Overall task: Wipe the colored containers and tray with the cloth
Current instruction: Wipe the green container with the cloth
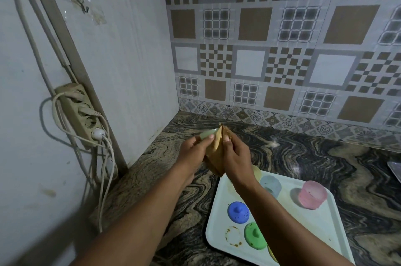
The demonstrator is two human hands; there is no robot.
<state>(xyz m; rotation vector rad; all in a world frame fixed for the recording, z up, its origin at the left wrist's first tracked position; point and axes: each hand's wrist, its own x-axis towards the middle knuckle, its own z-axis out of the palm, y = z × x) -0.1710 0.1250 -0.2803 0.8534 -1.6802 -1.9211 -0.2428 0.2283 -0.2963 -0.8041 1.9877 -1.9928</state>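
My left hand [193, 148] holds a pale green container [207, 134] above the counter, left of the tray. Against the container my right hand [235, 155] presses a tan cloth [216, 153], which hangs down between both hands. The white tray [325, 229] lies at the lower right with a brown ring stain near its front left corner. On it stand a pale blue container [271, 184], a pink container [312, 194], a blue lid [238, 211] and a green lid [255, 235]. A yellow piece [257, 172] peeks out behind my right wrist.
The dark marbled counter [303, 153] meets a patterned tile wall behind and a white panel at the left. A power strip [82, 114] with plugs and hanging cables is fixed to the left wall. A metal edge [395, 170] shows at the far right.
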